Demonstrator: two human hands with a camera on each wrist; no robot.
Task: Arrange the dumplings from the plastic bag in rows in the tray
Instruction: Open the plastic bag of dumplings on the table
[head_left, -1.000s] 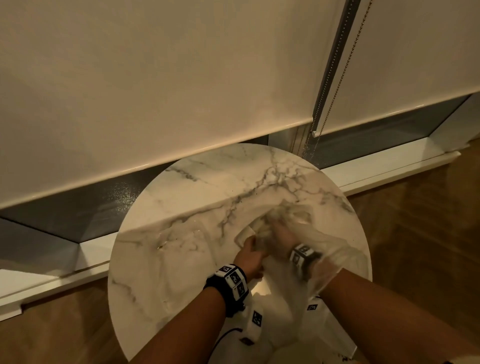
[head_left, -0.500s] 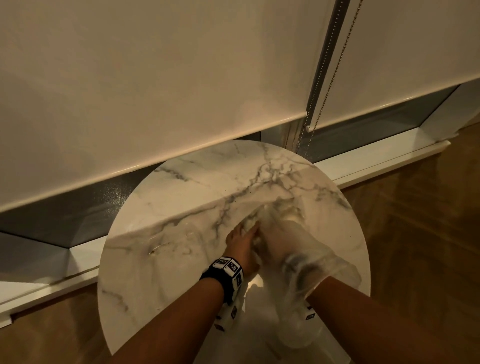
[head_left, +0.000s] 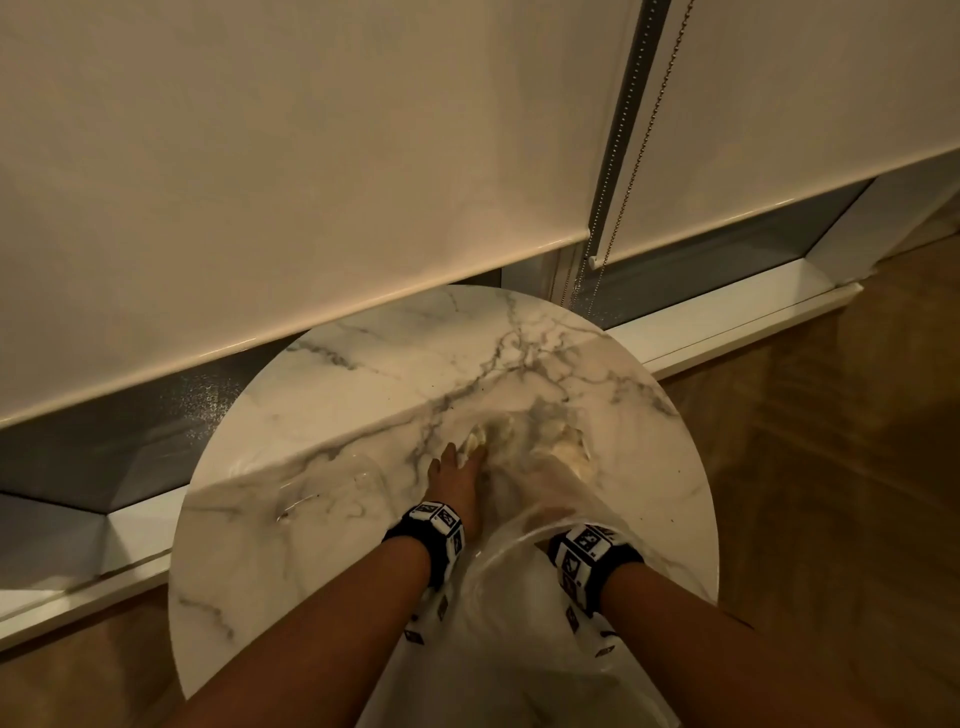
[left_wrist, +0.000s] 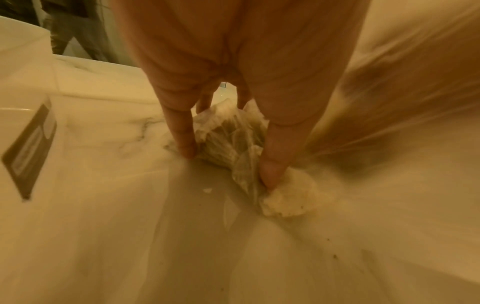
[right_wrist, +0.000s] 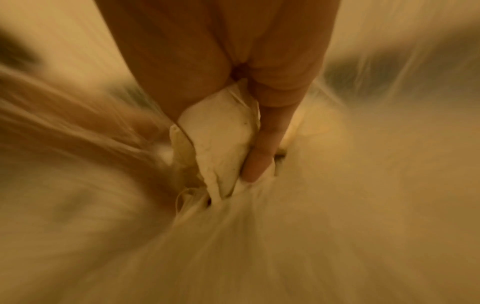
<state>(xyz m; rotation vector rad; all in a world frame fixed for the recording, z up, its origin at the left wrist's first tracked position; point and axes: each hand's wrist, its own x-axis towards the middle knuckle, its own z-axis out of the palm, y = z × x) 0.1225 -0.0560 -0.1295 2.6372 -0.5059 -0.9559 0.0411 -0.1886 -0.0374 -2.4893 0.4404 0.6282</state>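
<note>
Right hand: its grip is clamping one dumpling inside the plastic bag, mid-frame in the right wrist view, likely to draw it out. Left hand: its grip is pinching the bag's bunched closed end, probably anchoring it against that pull. More dumplings are lying bagged at centre right of the worktop. What looks like a clear tray is sitting just left, faint.

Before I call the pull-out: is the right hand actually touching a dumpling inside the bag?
Touching. The right wrist view shows the right hand pinching a pale dumpling between thumb and finger, inside the plastic bag.
</note>
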